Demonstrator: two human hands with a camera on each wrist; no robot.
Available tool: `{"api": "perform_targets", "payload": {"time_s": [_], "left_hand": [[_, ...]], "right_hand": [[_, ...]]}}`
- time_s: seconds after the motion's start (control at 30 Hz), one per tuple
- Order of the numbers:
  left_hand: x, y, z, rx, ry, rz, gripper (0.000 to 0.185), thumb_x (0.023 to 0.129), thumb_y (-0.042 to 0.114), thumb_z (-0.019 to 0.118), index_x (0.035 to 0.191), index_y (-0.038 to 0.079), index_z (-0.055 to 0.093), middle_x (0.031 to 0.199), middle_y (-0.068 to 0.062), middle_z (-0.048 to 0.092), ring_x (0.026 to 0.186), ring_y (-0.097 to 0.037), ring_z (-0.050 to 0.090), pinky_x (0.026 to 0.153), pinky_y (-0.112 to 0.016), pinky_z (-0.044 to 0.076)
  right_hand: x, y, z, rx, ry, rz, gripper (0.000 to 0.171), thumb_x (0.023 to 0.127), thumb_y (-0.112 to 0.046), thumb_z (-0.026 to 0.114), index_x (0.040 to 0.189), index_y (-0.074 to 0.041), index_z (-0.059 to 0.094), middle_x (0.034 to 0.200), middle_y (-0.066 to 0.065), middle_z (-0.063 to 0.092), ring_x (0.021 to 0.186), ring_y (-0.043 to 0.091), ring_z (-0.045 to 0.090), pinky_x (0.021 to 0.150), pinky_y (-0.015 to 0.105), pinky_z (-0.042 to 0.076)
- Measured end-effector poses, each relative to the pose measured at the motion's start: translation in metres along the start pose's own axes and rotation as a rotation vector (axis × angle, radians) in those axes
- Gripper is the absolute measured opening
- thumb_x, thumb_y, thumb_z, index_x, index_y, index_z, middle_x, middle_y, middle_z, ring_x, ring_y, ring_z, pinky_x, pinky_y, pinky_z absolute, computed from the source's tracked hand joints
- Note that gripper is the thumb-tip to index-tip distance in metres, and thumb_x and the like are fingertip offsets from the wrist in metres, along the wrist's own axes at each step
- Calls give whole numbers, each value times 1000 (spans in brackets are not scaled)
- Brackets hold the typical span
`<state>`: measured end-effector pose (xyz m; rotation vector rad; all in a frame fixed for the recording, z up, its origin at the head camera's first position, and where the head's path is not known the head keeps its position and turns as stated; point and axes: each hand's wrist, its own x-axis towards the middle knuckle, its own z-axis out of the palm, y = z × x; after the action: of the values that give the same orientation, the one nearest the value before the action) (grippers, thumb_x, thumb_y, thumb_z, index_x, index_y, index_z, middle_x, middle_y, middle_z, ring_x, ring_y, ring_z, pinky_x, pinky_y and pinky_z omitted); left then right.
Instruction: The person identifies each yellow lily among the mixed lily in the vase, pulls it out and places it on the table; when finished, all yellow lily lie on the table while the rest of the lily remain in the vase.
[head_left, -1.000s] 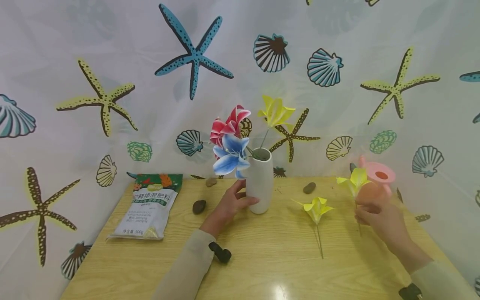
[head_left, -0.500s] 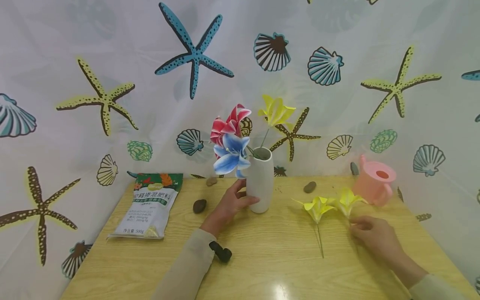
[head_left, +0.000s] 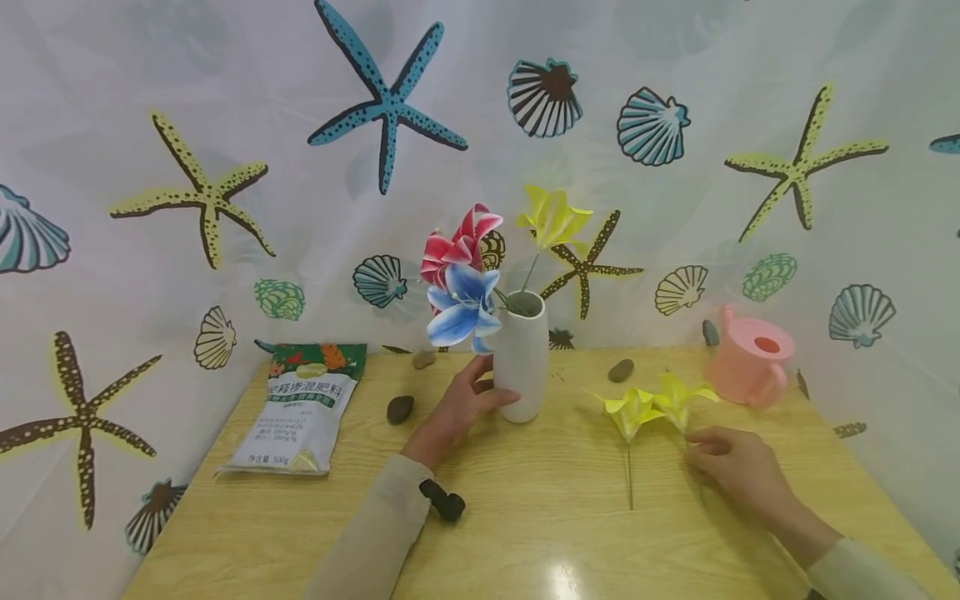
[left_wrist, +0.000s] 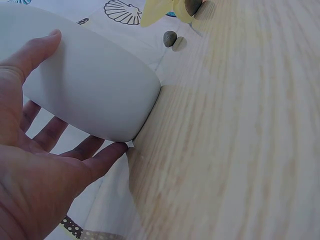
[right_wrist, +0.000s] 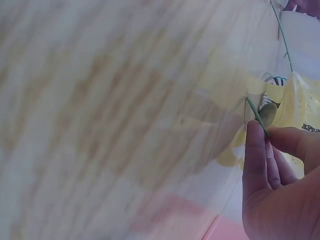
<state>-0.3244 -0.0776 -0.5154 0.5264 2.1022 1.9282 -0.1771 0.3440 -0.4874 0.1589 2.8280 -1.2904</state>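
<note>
White vase (head_left: 519, 358) upright at table centre with three paper flowers; yellow paper flower (head_left: 678, 400) lying low to its right, beside another.

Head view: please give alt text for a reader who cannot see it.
A person's left hand holds a white vase of red, blue and yellow paper flowers on a wooden table. Their right hand pinches the stem of a yellow flower lying beside another yellow flower, near a pink watering can.
</note>
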Motion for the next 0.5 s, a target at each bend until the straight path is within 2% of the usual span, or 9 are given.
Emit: {"api": "perform_targets", "payload": {"time_s": [0.3,0.5], "left_hand": [[-1,3,0,5,4,-7,74,100,25,86,165,31,51,171,-5,52,156,-42,56,132,-65,42],[-1,3,0,11,-2,-9,74,101,28,85,166,30,49,172,-5,51,157,-42,55,132,-66,41]], "right_hand": [[1,5,-1,5,5,11,45,105,-19,79,140,9,71,109,19,85,83,9,79,74,23,66],[0,3,-2,48,11,28,46,105,-16,78,140,12,69,110,21,85,82,7,78,75,23,67]]}}
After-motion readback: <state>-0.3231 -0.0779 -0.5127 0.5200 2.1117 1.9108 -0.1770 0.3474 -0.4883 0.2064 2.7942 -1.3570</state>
